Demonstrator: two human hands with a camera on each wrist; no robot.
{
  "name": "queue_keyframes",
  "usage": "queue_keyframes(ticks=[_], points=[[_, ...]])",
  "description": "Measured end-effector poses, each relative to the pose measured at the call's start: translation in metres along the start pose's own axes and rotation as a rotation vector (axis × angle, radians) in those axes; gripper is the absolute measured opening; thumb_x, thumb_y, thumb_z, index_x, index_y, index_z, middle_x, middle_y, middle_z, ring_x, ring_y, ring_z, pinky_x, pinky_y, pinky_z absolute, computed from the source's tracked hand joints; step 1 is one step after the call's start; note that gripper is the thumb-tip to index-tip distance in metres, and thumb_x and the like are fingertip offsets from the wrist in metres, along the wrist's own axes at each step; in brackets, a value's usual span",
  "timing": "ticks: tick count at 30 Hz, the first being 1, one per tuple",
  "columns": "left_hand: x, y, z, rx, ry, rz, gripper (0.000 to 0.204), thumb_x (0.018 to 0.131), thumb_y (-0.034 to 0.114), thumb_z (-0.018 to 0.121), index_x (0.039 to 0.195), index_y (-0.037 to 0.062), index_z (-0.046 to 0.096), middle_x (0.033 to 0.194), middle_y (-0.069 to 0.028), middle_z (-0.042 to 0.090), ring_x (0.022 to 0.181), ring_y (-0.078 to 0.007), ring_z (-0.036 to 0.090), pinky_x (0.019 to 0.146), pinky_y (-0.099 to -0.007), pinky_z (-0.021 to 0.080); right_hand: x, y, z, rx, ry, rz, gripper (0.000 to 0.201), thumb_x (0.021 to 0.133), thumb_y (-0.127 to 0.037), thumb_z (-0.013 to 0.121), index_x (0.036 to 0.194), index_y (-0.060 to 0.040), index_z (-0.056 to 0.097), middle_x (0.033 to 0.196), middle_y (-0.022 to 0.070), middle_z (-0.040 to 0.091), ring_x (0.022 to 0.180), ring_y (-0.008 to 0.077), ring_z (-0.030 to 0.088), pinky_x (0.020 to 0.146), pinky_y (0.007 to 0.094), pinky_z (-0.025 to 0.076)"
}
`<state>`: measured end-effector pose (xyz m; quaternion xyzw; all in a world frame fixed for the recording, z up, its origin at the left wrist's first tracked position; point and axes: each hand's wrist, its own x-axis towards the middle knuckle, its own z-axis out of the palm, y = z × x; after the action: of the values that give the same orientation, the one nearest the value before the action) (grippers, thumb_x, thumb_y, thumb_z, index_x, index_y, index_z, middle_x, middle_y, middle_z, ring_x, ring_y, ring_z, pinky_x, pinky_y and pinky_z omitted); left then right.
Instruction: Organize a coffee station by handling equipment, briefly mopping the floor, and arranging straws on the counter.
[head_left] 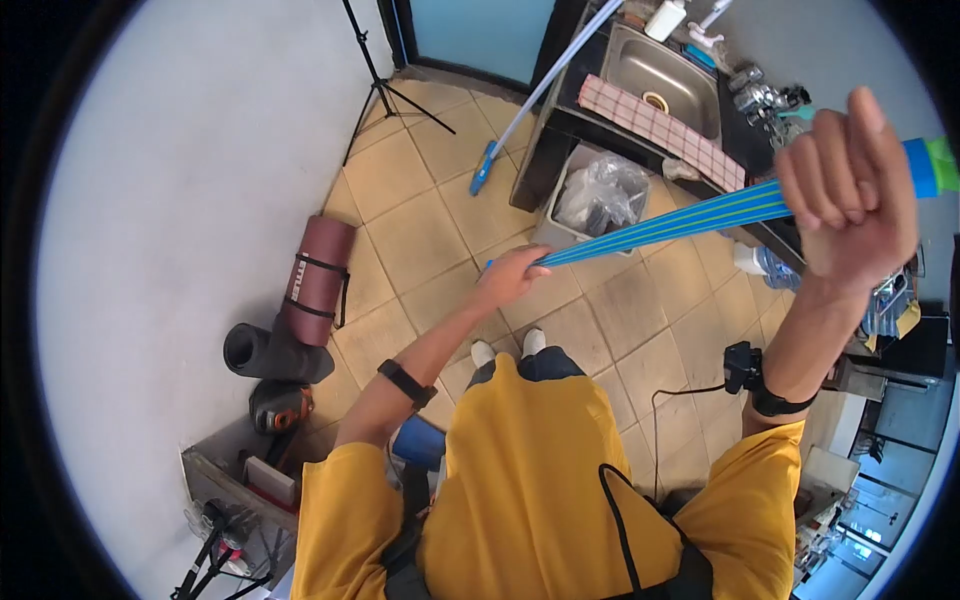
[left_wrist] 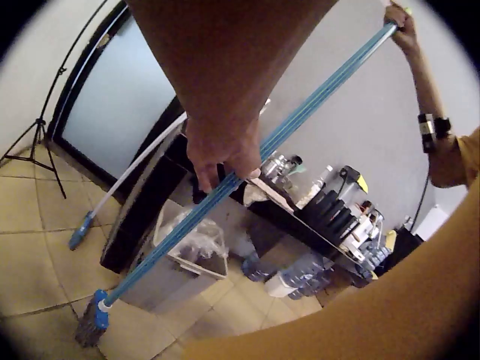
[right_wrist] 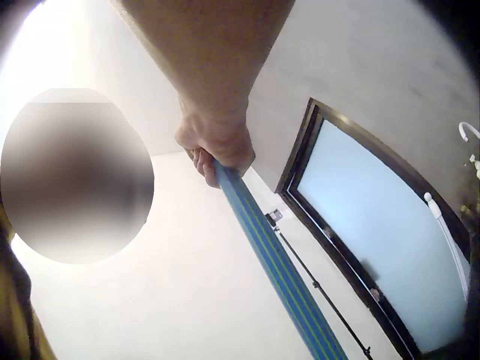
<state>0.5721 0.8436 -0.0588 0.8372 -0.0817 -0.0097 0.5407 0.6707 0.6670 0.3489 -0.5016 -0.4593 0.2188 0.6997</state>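
Observation:
A long blue pole with green stripes (head_left: 680, 216) runs slantwise across the head view. Its upper end is gripped by the right hand (head_left: 850, 195), raised at the right, fingers curled round it; the right wrist view shows this hand (right_wrist: 217, 146) on the pole (right_wrist: 274, 262) too. Lower down, the left hand (head_left: 515, 275) holds the pole with fingers around it. In the left wrist view the left hand (left_wrist: 225, 154) grips mid-pole, and a blue brush head (left_wrist: 94, 319) is at the pole's low end near the tiled floor.
A lined bin (head_left: 603, 192) stands below the counter with a sink (head_left: 665, 80) and checked cloth (head_left: 660, 130). Another pole with a blue end (head_left: 484, 168) leans there. A black tripod (head_left: 380, 85), rolled mats (head_left: 318, 270) and a blue bin (head_left: 420, 442) are at the left.

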Motion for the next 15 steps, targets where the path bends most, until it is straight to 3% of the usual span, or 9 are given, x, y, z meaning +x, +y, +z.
queue_keyframes(ticks=[1,2,4,6,10,12,15], points=[[-0.002,-0.013,-0.007,0.008,0.008,0.006,0.034,0.096,0.022,0.063,0.123,0.0022,0.057,0.109,-0.0199,0.065,0.101,-0.0364,0.063,0.09,-0.0429,0.049,0.004,0.005,0.01,0.0,0.174,0.02,0.048,0.106,-0.02,0.038,0.059,-0.0158,0.03,0.046,-0.0034,0.03,0.038,0.0057,0.025,0.039,0.0234,0.027],[-0.004,-0.024,-0.013,-0.028,0.066,0.028,0.034,0.096,0.023,0.062,0.122,0.0017,0.057,0.106,-0.0198,0.065,0.099,-0.0361,0.063,0.087,-0.043,0.049,0.006,0.009,0.009,0.013,0.185,0.022,0.047,0.105,-0.02,0.04,0.059,-0.015,0.031,0.046,-0.0029,0.029,0.038,0.0064,0.025,0.04,0.0239,0.028],[-0.001,-0.045,-0.031,-0.059,0.126,0.051,0.033,0.097,0.023,0.062,0.121,0.0012,0.057,0.104,-0.0197,0.064,0.096,-0.0357,0.063,0.085,-0.0432,0.05,0.013,0.02,0.006,-0.006,0.153,0.019,0.046,0.105,-0.019,0.04,0.06,-0.0144,0.031,0.047,-0.0025,0.03,0.039,0.0075,0.026,0.041,0.0252,0.03],[0.007,-0.06,-0.052,-0.007,0.098,0.04,0.033,0.094,0.015,0.063,0.125,0.0052,0.058,0.112,-0.0199,0.064,0.104,-0.039,0.061,0.089,-0.0443,0.049,0.019,0.032,-0.003,0.005,0.129,0.004,0.045,0.104,-0.018,0.04,0.061,-0.0142,0.031,0.047,-0.0022,0.03,0.039,0.0078,0.027,0.042,0.0259,0.031],[0.03,-0.082,-0.092,0.037,0.068,-0.036,0.031,0.094,0.015,0.063,0.123,0.0048,0.058,0.111,-0.0197,0.064,0.103,-0.0393,0.061,0.088,-0.0447,0.049,0.033,0.058,-0.029,0.041,0.103,-0.03,0.043,0.103,-0.017,0.041,0.062,-0.0132,0.032,0.049,-0.0018,0.031,0.041,0.009,0.03,0.044,0.0273,0.034],[0.05,-0.093,-0.113,0.119,0.121,0.065,0.026,0.097,0.02,0.062,0.116,0.003,0.057,0.092,-0.0194,0.06,0.08,-0.0323,0.058,0.074,-0.0387,0.049,0.041,0.069,-0.043,0.019,0.104,-0.06,0.042,0.103,-0.016,0.042,0.062,-0.0124,0.033,0.05,-0.001,0.032,0.042,0.0092,0.031,0.044,0.0277,0.034],[0.087,-0.102,-0.143,0.137,0.104,0.001,0.028,0.096,0.019,0.063,0.117,0.0029,0.057,0.09,-0.02,0.06,0.08,-0.0322,0.06,0.074,-0.0391,0.049,0.059,0.093,-0.081,0.033,0.075,-0.103,0.042,0.102,-0.014,0.044,0.062,-0.0112,0.033,0.051,0.0014,0.036,0.042,0.011,0.033,0.045,0.029,0.035]])
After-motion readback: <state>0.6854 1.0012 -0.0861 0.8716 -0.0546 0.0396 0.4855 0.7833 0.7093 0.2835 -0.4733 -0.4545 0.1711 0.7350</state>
